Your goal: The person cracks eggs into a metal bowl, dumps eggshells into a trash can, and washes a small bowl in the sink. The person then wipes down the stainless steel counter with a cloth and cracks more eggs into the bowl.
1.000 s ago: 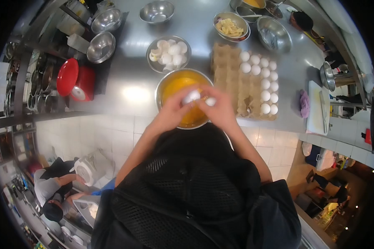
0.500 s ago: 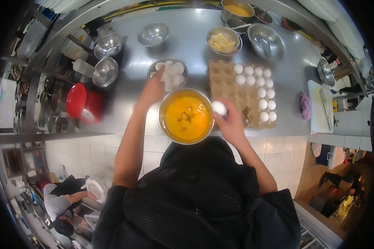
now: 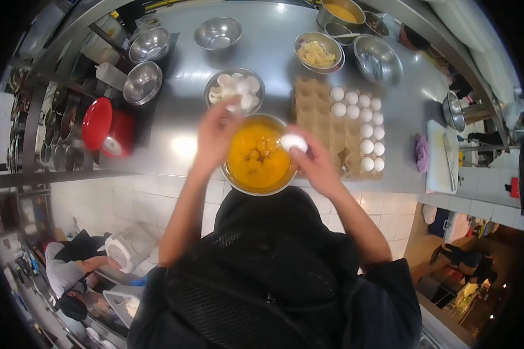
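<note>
Right hand (image 3: 317, 166): fingers closing around one white egg (image 3: 294, 142), apparently whole, which is sitting over the right side of the metal bowl (image 3: 256, 192). Left hand (image 3: 215, 139): hovering by that bowl's left rim, near the shell bowl (image 3: 207, 96), its fingers blurring; whether they are gripping anything, cannot tell. Metal bowl: holding yellow egg mix (image 3: 262, 168), yolks showing. Shell bowl: standing just beyond, holding white shells (image 3: 233, 87). Egg carton (image 3: 314, 110): lying to the right, partly filled. Step, as judged: cracking eggs, apparently between one shell and the next egg. Next move: calling for a light grip, both hands meeting low over the mix, and shell bits staying out.
</note>
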### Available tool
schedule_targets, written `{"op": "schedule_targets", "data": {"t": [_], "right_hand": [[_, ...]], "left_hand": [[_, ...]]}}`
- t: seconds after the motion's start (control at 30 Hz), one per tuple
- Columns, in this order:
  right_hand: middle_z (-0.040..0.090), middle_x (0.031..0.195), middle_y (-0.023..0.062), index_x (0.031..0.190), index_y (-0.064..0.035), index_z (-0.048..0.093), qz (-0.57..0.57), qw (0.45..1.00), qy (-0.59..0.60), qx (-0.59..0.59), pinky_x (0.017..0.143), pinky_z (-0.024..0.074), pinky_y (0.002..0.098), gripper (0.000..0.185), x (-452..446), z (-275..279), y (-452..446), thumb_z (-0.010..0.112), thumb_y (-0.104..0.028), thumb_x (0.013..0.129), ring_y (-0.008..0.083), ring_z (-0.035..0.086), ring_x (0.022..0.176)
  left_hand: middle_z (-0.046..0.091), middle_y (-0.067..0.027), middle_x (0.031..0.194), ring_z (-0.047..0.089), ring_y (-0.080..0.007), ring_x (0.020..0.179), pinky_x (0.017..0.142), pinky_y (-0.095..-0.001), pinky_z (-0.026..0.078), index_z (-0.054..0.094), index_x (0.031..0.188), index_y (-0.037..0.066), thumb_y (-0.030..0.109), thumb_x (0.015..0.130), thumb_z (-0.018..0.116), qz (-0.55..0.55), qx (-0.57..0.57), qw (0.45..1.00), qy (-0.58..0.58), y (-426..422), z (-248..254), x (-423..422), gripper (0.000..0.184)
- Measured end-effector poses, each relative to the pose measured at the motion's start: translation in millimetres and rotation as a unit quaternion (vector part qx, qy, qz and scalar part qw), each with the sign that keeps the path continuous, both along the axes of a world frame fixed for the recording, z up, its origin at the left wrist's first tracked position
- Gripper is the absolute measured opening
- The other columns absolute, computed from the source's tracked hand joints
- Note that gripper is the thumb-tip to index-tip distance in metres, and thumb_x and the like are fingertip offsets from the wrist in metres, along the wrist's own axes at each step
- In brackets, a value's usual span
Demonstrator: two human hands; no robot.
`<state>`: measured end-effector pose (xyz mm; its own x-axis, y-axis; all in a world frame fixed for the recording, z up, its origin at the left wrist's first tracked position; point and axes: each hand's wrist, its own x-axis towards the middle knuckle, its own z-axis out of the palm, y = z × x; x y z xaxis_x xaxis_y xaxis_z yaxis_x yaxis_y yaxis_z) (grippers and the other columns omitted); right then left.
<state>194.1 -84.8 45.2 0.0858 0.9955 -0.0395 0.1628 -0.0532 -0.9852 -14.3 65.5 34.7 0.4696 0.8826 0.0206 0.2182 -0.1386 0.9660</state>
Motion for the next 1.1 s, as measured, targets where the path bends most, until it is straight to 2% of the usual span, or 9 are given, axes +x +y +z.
{"op": "schedule_targets", "data": {"t": [0.03, 0.1, 0.27, 0.4, 0.47, 0.6, 0.67, 0.87, 1.1], "right_hand": [[0.065, 0.100, 0.0096, 0.136, -0.0126, 0.050, -0.072, 0.965, 0.221, -0.119, 0.058, 0.0449, 0.0235, 0.035, -5.4, 4.9, 7.3, 0.056, -0.022, 0.102, 0.0117, 0.058, 0.069], [0.065, 0.085, 0.0037, 0.127, -0.0109, 0.051, -0.093, 0.939, 0.294, -0.150, 0.052, 0.0380, 0.0192, 0.030, -12.6, 7.7, 20.2, 0.054, -0.031, 0.104, 0.0047, 0.052, 0.060], [0.062, 0.072, 0.0015, 0.107, -0.0123, 0.051, -0.059, 0.961, 0.169, -0.212, 0.048, 0.0364, 0.0186, 0.029, -26.3, -0.4, 29.3, 0.054, -0.041, 0.103, 0.0057, 0.051, 0.055], [0.063, 0.079, 0.0039, 0.114, -0.0110, 0.053, -0.029, 0.962, 0.163, -0.216, 0.048, 0.0374, 0.0195, 0.029, -21.9, -9.3, 27.3, 0.060, -0.036, 0.101, 0.0071, 0.054, 0.059], [0.065, 0.092, 0.0080, 0.118, -0.0068, 0.058, -0.041, 0.995, -0.082, -0.041, 0.048, 0.0416, 0.0217, 0.033, -22.0, -27.8, 21.9, 0.071, -0.022, 0.093, 0.0105, 0.059, 0.066], [0.064, 0.103, 0.0107, 0.116, -0.0029, 0.065, -0.049, 0.997, -0.039, 0.042, 0.055, 0.0524, 0.0253, 0.036, -27.2, -36.7, 13.6, 0.076, -0.005, 0.082, 0.0158, 0.065, 0.075], [0.065, 0.104, 0.0116, 0.109, -0.0013, 0.068, -0.083, 0.996, 0.005, 0.021, 0.068, 0.0598, 0.0279, 0.032, -30.3, -38.6, 12.5, 0.074, 0.003, 0.078, 0.0190, 0.068, 0.082], [0.065, 0.103, 0.0127, 0.108, -0.0006, 0.068, -0.114, 0.989, -0.053, 0.079, 0.073, 0.0615, 0.0299, 0.032, -39.9, -35.8, 8.1, 0.071, 0.004, 0.077, 0.0219, 0.070, 0.087], [0.065, 0.101, 0.0146, 0.108, 0.0009, 0.067, -0.114, 0.978, -0.120, 0.123, 0.075, 0.0613, 0.0318, 0.032, -39.1, -27.2, 8.0, 0.070, 0.004, 0.076, 0.0268, 0.070, 0.089]], "left_hand": [[0.061, -0.0089, 0.129, 0.063, -0.0148, 0.098, 0.088, -0.0290, 0.051, 0.053, 0.141, 0.002, 0.004, 0.092, 0.062, -0.049, -0.035, 0.998, -0.035, -15.4, 1.4, 1.4, 0.050], [0.062, -0.0081, 0.127, 0.063, -0.0132, 0.095, 0.086, -0.0287, 0.052, 0.053, 0.140, 0.002, 0.004, 0.092, 0.063, -0.091, -0.073, 0.991, -0.071, -38.6, 2.3, 9.3, 0.049], [0.069, -0.0084, 0.109, 0.064, -0.0096, 0.082, 0.077, -0.0236, 0.052, 0.056, 0.137, -0.001, 0.007, 0.093, 0.065, -0.135, -0.233, 0.957, -0.108, -53.3, 5.4, 14.6, 0.045], [0.070, -0.0066, 0.102, 0.064, -0.0092, 0.081, 0.076, -0.0236, 0.053, 0.059, 0.135, -0.002, 0.008, 0.093, 0.066, -0.117, -0.221, 0.966, -0.071, -52.8, -6.2, 12.2, 0.043], [0.071, -0.0063, 0.101, 0.064, -0.0091, 0.082, 0.076, -0.0249, 0.053, 0.061, 0.132, -0.002, 0.008, 0.094, 0.064, -0.071, -0.239, 0.962, -0.116, -54.9, -17.1, 11.2, 0.040], [0.071, -0.0089, 0.104, 0.064, -0.0085, 0.083, 0.076, -0.0245, 0.053, 0.061, 0.132, -0.002, 0.007, 0.095, 0.061, -0.092, -0.207, 0.973, -0.037, -56.7, -23.4, 10.8, 0.039], [0.070, -0.0114, 0.110, 0.066, -0.0100, 0.089, 0.080, -0.0256, 0.054, 0.060, 0.132, -0.004, 0.005, 0.095, 0.058, -0.128, -0.173, 0.976, 0.011, -57.0, -19.5, 11.6, 0.038], [0.070, -0.0122, 0.113, 0.066, -0.0138, 0.099, 0.088, -0.0275, 0.053, 0.059, 0.133, -0.006, 0.001, 0.093, 0.055, -0.162, -0.120, 0.979, 0.035, -54.9, -22.9, 14.8, 0.041], [0.071, -0.0157, 0.109, 0.068, -0.0149, 0.093, 0.083, -0.0284, 0.054, 0.061, 0.130, -0.004, 0.000, 0.090, 0.056, -0.158, -0.056, 0.983, 0.077, -55.7, -14.9, 20.2, 0.041]]}}
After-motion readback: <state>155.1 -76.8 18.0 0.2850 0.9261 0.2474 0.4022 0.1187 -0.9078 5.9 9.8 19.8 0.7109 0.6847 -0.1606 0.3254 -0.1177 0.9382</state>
